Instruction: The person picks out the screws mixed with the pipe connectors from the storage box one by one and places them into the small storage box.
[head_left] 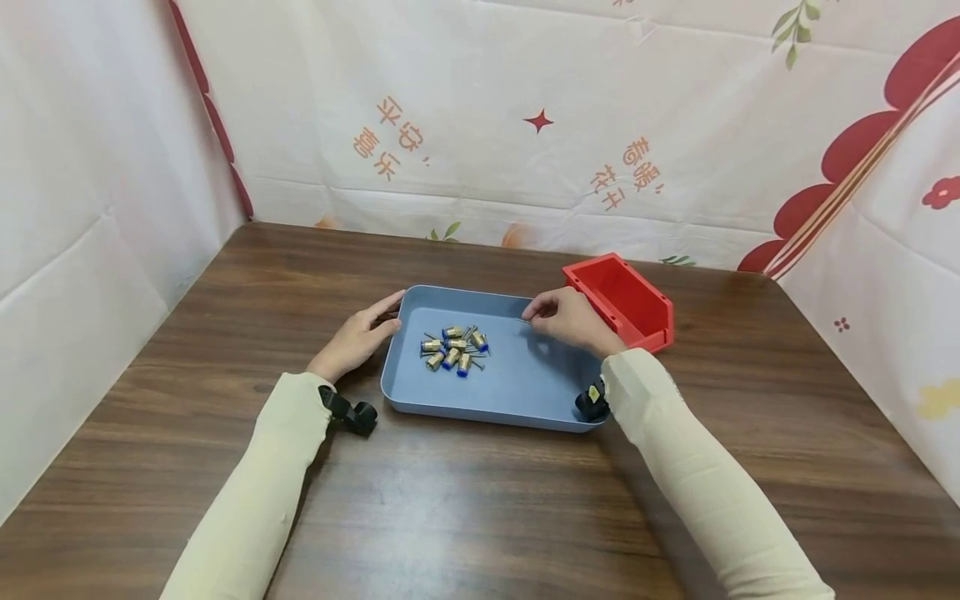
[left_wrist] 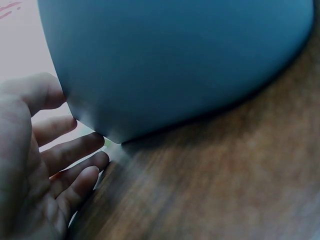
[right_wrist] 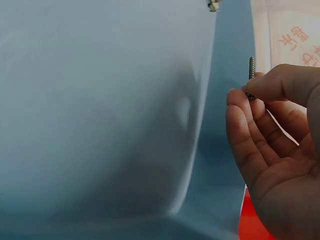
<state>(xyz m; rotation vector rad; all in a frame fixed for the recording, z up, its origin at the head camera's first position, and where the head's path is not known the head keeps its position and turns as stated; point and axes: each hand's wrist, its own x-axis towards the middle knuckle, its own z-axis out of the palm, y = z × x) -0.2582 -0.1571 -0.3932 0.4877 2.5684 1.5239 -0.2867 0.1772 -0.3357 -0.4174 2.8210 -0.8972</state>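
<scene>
A blue-grey tray point(head_left: 517, 379) lies on the table with a heap of brass fittings with blue ends point(head_left: 456, 343) and loose screws point(head_left: 480, 365) on its left half. The left hand point(head_left: 356, 340) rests against the tray's left edge. Its fingers lie loosely extended along the outer wall, thumb at the rim, as the left wrist view also shows. Over the tray's far right part, the right hand point(head_left: 568, 318) pinches a small screw point(right_wrist: 252, 69) between thumb and fingertips. Its threaded end points up in the right wrist view.
A red open bin point(head_left: 633, 296) stands just beyond the tray's right side, partly behind the right hand. The wooden table point(head_left: 450, 508) reaches back to a printed white cloth point(head_left: 480, 125), with more cloth at both sides. Each wrist wears a small black camera point(head_left: 360, 417).
</scene>
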